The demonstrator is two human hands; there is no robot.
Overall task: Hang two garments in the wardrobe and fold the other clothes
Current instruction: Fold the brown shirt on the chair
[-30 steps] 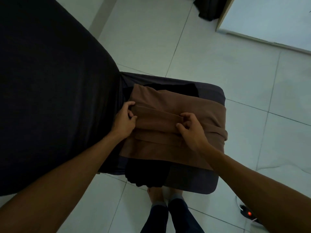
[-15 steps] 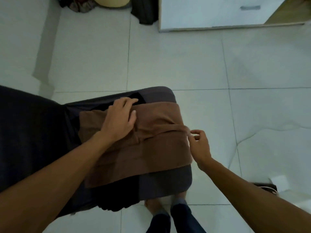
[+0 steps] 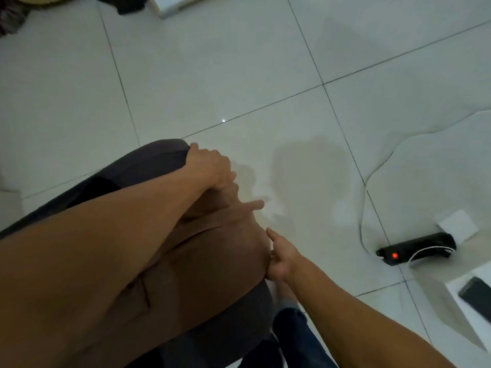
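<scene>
A folded brown garment [image 3: 212, 264] lies on a dark grey padded stool [image 3: 151, 160], partly hidden by my left forearm. My left hand [image 3: 212, 171] rests on the garment's far end at the stool's corner, with fingers spread toward the right edge. At the garment's right edge, my right hand [image 3: 279, 258] has its index finger stretched along the fold and the other fingers tucked at the cloth. No wardrobe interior or hanger is in view.
A black power strip [image 3: 417, 248] with a red light and a white cable [image 3: 372, 176] lie on the tiled floor to the right. A white box with a dark phone [image 3: 475, 296] sits at the right edge. Dark clothes [image 3: 127, 4] and white furniture [image 3: 172, 6] are at the top.
The view swung right and closer. My left hand slid from the middle of the brown garment to its far right end. My right hand stays at the garment's right edge.
</scene>
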